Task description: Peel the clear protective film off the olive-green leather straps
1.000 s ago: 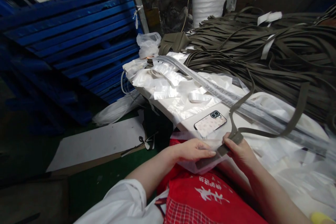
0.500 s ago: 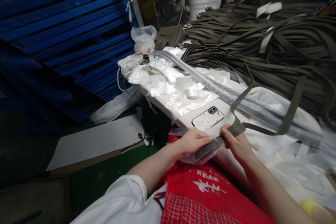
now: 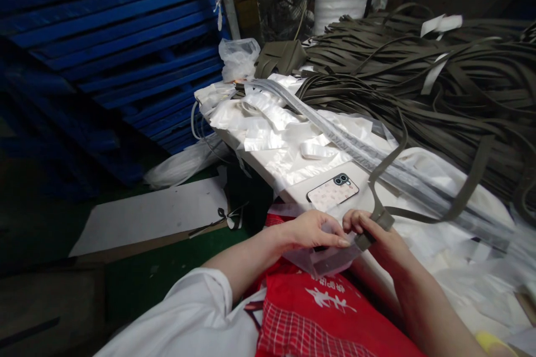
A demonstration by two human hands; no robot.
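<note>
Your right hand (image 3: 372, 234) pinched the dark strap (image 3: 382, 217) between thumb and fingers, above the near edge of the table (image 3: 371, 198), with the strap's two long tails running toward the heap of straps (image 3: 419, 81). Your left hand (image 3: 316, 228), just beside it, pinched the clear plastic film (image 3: 333, 261) over your red apron (image 3: 310, 318), while the phone (image 3: 334, 189) lay on the table just beyond both hands.
</note>
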